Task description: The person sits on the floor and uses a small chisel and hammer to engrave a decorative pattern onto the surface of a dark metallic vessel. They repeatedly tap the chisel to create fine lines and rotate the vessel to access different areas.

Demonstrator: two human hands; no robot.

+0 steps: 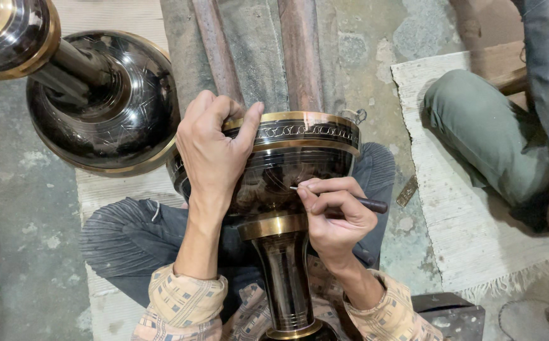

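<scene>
Right hand (334,218) pinches engraving tool (356,202), tip on dark vase (287,170) at 9 o'clock; left hand (214,148) clamps rim, 10 o'clock.

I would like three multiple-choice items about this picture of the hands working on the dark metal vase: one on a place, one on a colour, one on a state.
1. Where does the left hand rest?
A. on the vase's rim
B. on the floor
C. on the white mat

2. What colour are the bands on the vase?
A. silver
B. gold
C. red

3. What does the right hand do with the engraving tool?
A. leaves it lying on the mat
B. holds it like a pen, tip on the vase
C. holds it overhead

Answers: 1 A, the fingers curl over the rim. 2 B, rim and neck bands shine gold. 3 B, the tip meets the dark bowl.
</scene>
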